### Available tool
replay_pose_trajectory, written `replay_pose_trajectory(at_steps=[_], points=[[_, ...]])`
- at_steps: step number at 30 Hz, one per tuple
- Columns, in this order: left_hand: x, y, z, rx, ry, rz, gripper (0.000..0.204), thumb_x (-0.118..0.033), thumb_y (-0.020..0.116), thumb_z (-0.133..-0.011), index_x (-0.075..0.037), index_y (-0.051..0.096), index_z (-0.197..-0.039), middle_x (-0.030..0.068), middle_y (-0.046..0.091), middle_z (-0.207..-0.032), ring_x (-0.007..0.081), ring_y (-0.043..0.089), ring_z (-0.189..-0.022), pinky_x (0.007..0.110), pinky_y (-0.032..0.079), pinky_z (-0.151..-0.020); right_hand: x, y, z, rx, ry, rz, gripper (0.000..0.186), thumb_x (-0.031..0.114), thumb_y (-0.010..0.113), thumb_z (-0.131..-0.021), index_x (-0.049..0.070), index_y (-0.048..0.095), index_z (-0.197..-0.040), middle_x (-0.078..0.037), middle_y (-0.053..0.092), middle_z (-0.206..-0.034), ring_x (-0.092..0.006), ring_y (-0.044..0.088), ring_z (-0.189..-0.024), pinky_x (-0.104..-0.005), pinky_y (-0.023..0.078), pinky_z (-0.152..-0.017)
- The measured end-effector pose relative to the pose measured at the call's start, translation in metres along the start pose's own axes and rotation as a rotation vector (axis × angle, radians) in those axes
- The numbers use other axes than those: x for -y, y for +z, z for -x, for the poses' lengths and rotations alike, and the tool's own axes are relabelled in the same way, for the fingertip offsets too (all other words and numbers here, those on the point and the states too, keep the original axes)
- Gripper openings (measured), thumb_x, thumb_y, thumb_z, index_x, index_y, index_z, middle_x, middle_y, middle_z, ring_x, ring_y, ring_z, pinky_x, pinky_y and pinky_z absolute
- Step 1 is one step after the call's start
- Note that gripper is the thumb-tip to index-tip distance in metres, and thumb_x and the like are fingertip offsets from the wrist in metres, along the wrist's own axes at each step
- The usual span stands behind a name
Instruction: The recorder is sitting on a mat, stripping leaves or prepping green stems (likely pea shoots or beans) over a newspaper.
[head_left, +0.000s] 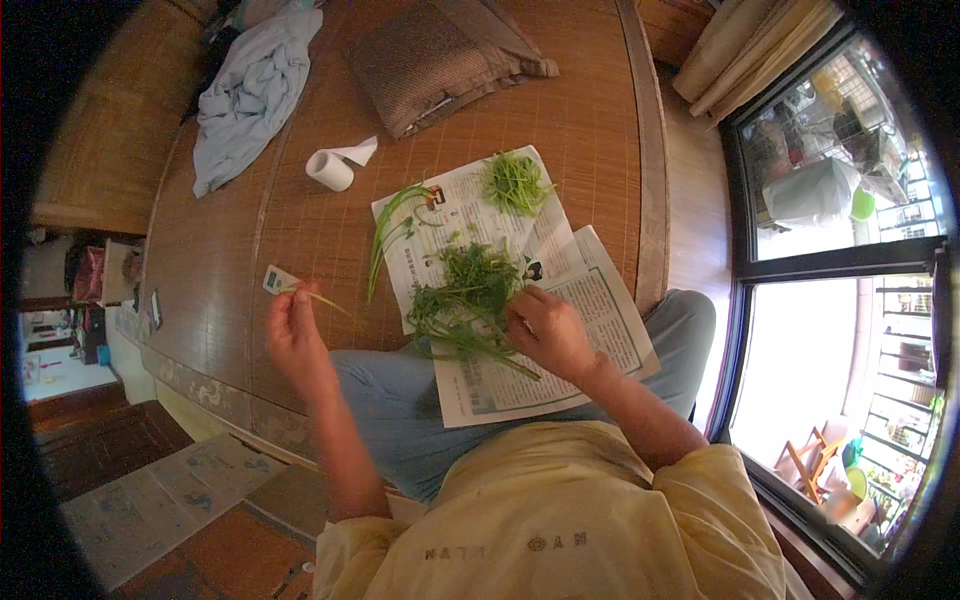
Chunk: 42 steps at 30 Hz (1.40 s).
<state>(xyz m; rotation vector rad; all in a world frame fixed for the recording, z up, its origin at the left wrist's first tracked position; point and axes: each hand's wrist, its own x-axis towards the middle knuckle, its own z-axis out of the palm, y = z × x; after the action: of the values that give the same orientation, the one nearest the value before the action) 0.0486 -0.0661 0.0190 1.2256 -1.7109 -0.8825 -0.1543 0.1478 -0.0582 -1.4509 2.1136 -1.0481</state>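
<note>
My left hand point(297, 335) is raised over the woven mat, its fingers pinched on a thin, pale yellow-green stalk point(329, 302) that points right. At the right edge of a heap of leafy green herbs point(462, 290), my right hand point(548, 328) has its fingers closed; whatever they grip is hidden. The heap lies on spread newspaper point(590, 330) in front of me, some stems trailing toward my lap. A smaller pile of cut green stems point(517, 183) sits at the paper's far right. Several long green stalks point(385, 235) curve along its left edge.
Beyond the newspaper, left of centre, lies a toilet paper roll point(333, 170). A brown woven cushion point(440, 65) and a crumpled light blue cloth point(250, 95) are farther back. A small pale card point(278, 280) shows by my left fingertips. Windows point(800, 340) line the right side.
</note>
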Motion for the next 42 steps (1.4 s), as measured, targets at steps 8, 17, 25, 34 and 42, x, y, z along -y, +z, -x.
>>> replay_pose_trajectory(at_steps=[8,17,25,34,42], points=[[0.063,-0.009,0.035,0.146,-0.125,-0.085,0.017,-0.015,0.06,-0.092,0.001,0.062,-0.097,0.007,0.067,-0.09,0.0114,0.061,-0.084,0.027,0.048,-0.077,0.019,-0.003,-0.046,-0.03,-0.209,0.086,0.011,0.004,0.061,-0.077,0.004,0.061,-0.088,-0.014,0.059,-0.083,-0.0353,0.06,-0.075,-0.0428,0.049,-0.066],[0.101,-0.005,0.027,0.082,-0.185,0.152,0.017,-0.015,0.062,-0.091,0.001,0.062,-0.094,0.0065,0.067,-0.084,0.0115,0.061,-0.077,0.025,0.047,-0.071,0.049,-0.045,-0.057,0.117,-0.087,-0.21,0.021,0.019,0.052,-0.092,0.005,0.06,-0.078,-0.01,0.058,-0.075,-0.0265,0.06,-0.069,-0.0381,0.049,-0.067],[0.117,-0.002,0.029,0.07,-0.15,0.114,0.016,-0.015,0.062,-0.091,0.001,0.062,-0.093,0.006,0.067,-0.083,0.0114,0.061,-0.077,0.026,0.048,-0.071,0.169,-0.147,-0.011,0.324,-0.567,-1.993,0.062,0.058,0.033,-0.096,0.011,0.051,-0.06,-0.005,0.05,-0.054,-0.0198,0.05,-0.048,-0.0541,0.048,-0.069],[0.109,0.004,0.026,0.083,-0.185,0.132,0.017,-0.012,0.061,-0.091,0.003,0.062,-0.1,0.0083,0.066,-0.088,0.0138,0.063,-0.08,0.026,0.051,-0.074,0.267,-0.15,-0.022,-0.502,0.114,-2.35,0.06,0.049,0.03,-0.1,0.013,0.051,-0.056,-0.003,0.051,-0.048,-0.0179,0.05,-0.04,-0.0577,0.045,-0.076],[0.101,0.0,0.029,0.103,-0.177,0.074,0.021,-0.015,0.063,-0.091,0.004,0.062,-0.101,0.0085,0.066,-0.09,0.0139,0.062,-0.081,0.027,0.051,-0.074,0.224,-0.172,-0.021,0.033,-0.024,-2.275,0.059,0.044,0.029,-0.101,0.007,0.055,-0.064,-0.006,0.053,-0.052,-0.0212,0.056,-0.046,-0.0591,0.04,-0.09]])
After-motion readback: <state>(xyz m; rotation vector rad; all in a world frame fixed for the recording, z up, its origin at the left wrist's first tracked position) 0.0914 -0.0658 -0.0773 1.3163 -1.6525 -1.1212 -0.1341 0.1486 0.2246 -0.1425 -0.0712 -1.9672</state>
